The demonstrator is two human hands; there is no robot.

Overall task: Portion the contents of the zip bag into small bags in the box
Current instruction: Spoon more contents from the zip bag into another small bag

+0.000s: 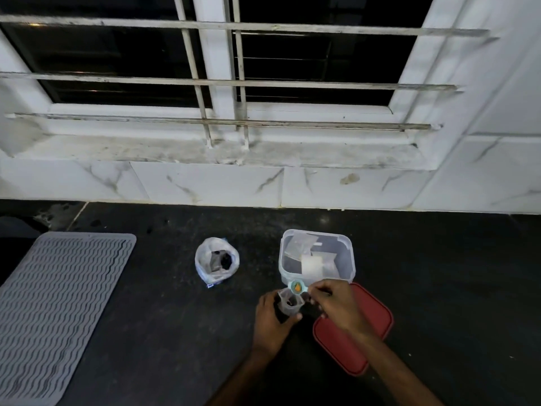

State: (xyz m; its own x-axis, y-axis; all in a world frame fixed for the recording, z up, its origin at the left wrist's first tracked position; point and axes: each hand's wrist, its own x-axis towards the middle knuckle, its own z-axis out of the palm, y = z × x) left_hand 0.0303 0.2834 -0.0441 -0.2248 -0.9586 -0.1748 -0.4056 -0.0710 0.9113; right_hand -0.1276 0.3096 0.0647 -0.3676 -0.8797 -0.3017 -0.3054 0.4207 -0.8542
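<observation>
The left hand curls its fingers round 1 small bag just in front of the clear box. The right hand pinches a small teal tool at the bag's mouth. The zip bag stands open on the counter, to the left.

On my feed a grey ribbed mat lies at the near left of the dark surface, its far corner close to some pale splashes. Along the far edge I see white marbled wall tiles, one with a brownish stain. Above them are a grimy sill and a dark window crossed by white bars.
</observation>
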